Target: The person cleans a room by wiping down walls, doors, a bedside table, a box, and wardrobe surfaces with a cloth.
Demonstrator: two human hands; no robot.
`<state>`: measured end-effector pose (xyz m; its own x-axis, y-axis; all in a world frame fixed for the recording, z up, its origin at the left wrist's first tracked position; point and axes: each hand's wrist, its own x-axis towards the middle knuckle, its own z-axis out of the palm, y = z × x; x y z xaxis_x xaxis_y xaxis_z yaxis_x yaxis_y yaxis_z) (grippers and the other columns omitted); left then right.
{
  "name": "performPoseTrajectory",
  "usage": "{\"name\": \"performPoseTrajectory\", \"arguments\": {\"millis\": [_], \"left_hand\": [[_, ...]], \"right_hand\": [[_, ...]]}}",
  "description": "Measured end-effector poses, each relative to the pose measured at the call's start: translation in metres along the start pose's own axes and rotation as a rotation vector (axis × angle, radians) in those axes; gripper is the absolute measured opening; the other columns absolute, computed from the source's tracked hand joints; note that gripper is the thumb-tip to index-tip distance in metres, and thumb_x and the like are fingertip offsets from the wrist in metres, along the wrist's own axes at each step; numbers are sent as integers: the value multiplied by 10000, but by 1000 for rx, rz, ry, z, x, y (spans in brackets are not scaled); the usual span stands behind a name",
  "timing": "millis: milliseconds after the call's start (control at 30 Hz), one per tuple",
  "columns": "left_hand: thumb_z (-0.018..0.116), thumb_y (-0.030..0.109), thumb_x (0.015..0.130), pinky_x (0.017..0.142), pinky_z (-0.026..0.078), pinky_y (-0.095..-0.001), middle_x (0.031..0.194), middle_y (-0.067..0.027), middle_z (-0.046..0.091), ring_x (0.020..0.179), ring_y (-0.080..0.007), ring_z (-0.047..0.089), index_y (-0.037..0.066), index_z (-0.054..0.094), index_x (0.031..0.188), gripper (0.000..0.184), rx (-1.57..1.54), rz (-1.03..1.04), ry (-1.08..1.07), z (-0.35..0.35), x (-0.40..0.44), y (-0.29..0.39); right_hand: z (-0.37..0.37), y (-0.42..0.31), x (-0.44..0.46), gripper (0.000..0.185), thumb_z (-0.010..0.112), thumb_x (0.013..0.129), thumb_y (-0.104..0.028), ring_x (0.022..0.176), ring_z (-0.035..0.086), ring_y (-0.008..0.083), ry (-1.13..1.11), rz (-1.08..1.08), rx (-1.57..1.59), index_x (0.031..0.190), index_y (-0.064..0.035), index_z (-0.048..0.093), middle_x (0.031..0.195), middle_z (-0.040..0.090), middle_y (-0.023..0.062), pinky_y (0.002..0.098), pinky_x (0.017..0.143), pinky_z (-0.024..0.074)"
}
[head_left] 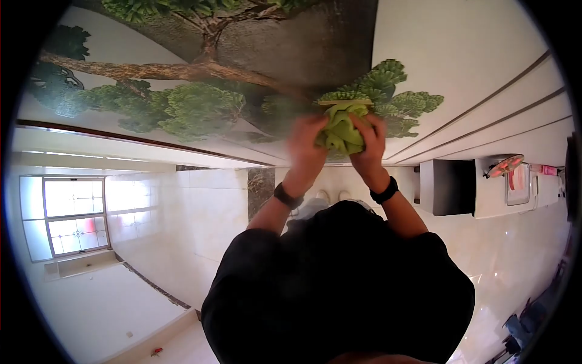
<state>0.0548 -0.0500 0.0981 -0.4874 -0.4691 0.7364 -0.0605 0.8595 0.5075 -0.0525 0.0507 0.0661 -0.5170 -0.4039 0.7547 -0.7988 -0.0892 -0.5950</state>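
A crumpled green cloth [343, 130] is between my two hands, in front of a wall panel [273, 42] that shows a tree with green foliage. My left hand [307, 142] is blurred by motion, and its fingers press on the cloth's left side. On the right side, my right hand [371, 141] grips the cloth with bent fingers. A thin yellowish edge [344, 102] shows just above the cloth; what it belongs to I cannot make out. Both wrists wear dark bands.
To the right stands a cabinet with a dark front [454, 187], with a red round object [504, 165] and a tray [518, 184] beside it. A window [74, 216] is at the far left. Pale tiled floor [212, 206] lies below the wall.
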Motion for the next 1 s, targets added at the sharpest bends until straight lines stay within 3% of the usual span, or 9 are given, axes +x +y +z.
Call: {"name": "performPoseTrajectory", "arguments": {"millis": [167, 333, 500, 633, 733, 867, 967, 1000], "left_hand": [[699, -18, 616, 665, 534, -335, 1012, -54, 631, 853, -241, 645, 141, 685, 1081, 491, -66, 95, -68, 37, 26, 52], [688, 1, 617, 637, 543, -332, 1042, -19, 615, 845, -227, 641, 162, 663, 1157, 564, -113, 149, -158, 91, -3, 53], [666, -21, 627, 664, 552, -342, 1064, -17, 606, 891, -240, 637, 152, 639, 1156, 557, -89, 30, -313, 106, -57, 8], [646, -41, 647, 709, 546, -361, 1067, -47, 612, 925, -266, 630, 135, 640, 1105, 490, -77, -122, -393, 79, -84, -40], [630, -52, 673, 740, 534, -376, 1088, -66, 615, 918, -288, 627, 127, 633, 1092, 456, 125, -197, -323, 42, -94, -70], [589, -81, 701, 746, 521, -400, 1037, -120, 634, 887, -346, 626, 80, 612, 1033, 370, 247, -378, -180, -22, -83, -87], [540, -122, 703, 737, 518, -398, 977, -148, 630, 870, -362, 620, 55, 597, 992, 344, 287, -408, 77, -57, -73, -96], [565, -119, 714, 744, 508, -369, 975, -136, 632, 871, -333, 618, 48, 601, 1004, 337, 285, -381, 128, -68, -64, -99]], "right_hand": [[-41, 26, 15, 510, 776, 711, -30, 1048, 536, 318, 218, -42, -139, 1183, -42, 584, 1138, 522, 152, 390, 875, 456], [-54, 83, -30, 558, 777, 721, -24, 1066, 501, 310, 320, 53, -187, 1221, -51, 530, 1153, 500, 139, 388, 891, 434], [-30, 115, -93, 520, 755, 707, 2, 1063, 462, 325, 157, 212, -163, 1173, -55, 532, 1133, 435, 138, 388, 897, 406], [13, 112, -118, 504, 722, 653, 58, 1025, 471, 342, -14, 264, -77, 1117, -78, 580, 1069, 454, 142, 397, 878, 421], [47, 88, -110, 463, 708, 631, 77, 986, 488, 367, -171, 179, -13, 1057, -60, 588, 1039, 463, 166, 420, 856, 430], [101, 34, -90, 523, 660, 653, 103, 996, 539, 343, -354, 176, 121, 1139, -83, 617, 1067, 516, 144, 387, 799, 481], [128, -15, -59, 565, 648, 656, 100, 1000, 554, 337, -456, 94, 114, 1184, -96, 613, 1084, 532, 137, 373, 785, 495], [133, -30, -45, 569, 652, 655, 91, 1008, 549, 344, -436, 59, 149, 1190, -96, 611, 1093, 527, 142, 381, 795, 492]]}}
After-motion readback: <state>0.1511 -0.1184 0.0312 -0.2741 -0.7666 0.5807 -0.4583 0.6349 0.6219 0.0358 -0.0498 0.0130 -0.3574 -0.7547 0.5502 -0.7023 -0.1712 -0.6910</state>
